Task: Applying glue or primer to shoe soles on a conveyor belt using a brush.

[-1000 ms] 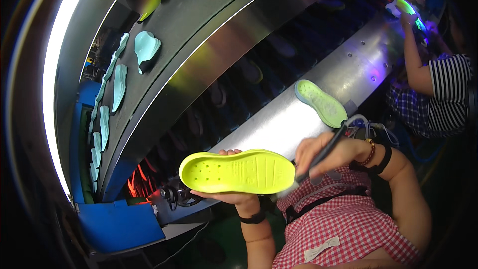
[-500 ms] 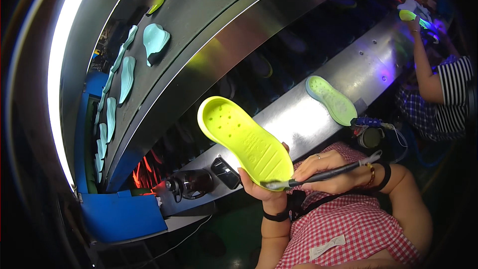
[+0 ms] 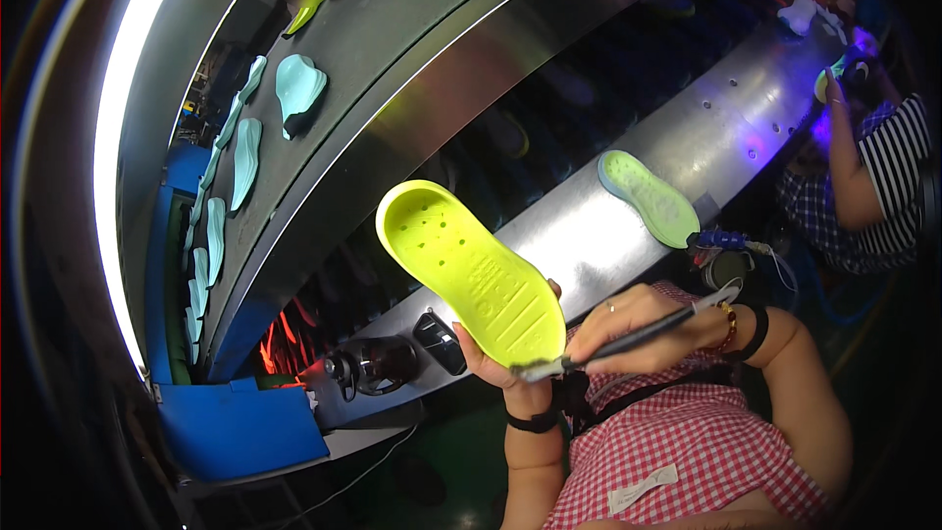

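Note:
My left hand grips a bright yellow-green shoe sole by its near end, thumb along the left edge. The sole's upper face is turned up, with small holes at the far end and ridges nearer me. In my right hand is a black-handled brush, held slantwise. Its bristles touch the rim at the sole's near end. Beyond my right hand, a pale green sole with a whitish surface and bluish far edge lies on the metal shelf.
A conveyor belt carries several light blue pieces and yellow ones. Left on the shelf stand a dark jug and a phone. A small pot is near the pale sole. At right, a co-worker in striped sleeves works under violet light.
The yellow-green sole and both my hands have shifted slightly left; the brush stays at the sole's near end. The blue pieces on the belt have slid a little. The co-worker's hand has moved down.

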{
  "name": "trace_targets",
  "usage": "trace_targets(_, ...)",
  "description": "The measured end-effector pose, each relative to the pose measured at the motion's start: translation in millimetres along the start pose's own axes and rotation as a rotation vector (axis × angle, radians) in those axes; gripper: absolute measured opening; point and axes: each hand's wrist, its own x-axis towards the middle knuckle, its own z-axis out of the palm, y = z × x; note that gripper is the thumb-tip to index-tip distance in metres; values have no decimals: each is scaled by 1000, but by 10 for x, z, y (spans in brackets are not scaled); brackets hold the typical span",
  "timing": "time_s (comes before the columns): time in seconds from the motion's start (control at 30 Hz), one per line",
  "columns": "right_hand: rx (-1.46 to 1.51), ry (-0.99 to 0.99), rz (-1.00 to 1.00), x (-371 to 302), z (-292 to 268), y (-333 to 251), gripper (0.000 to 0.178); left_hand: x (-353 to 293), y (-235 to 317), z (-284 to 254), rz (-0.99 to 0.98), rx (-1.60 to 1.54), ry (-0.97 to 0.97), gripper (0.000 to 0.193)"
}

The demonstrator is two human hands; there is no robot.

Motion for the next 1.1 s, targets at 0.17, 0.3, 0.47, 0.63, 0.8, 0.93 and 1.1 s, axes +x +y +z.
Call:
trace_targets(0.17,147,46,162,69,-199,-103,19,-75,38,-57,-81,-51,-35,58)
trace_targets(0.3,-28,57,-8,44,-175,9,18,-103,62,-42,-50,196,-1,55)
trace_targets(0.47,-43,-27,-128,-15,-76,-42,18,-11,57,-53,-45,94,-100,55)
trace_targets(0.63,-57,-185,-187,-52,-38,-72,16,7,90,-149,-92,72,-76,55)
trace_targets(0.8,-200,-125,-250,44,-315,-125,19,-9,150,-185,-334,86,-64,50)
trace_targets(0.93,-209,-465,-123,35,-466,-120,20,7,187,-36,-604,315,89,51)
trace_targets(1.1,-208,-531,-65,28,-577,-24,23,11,192,33,-754,244,37,49)
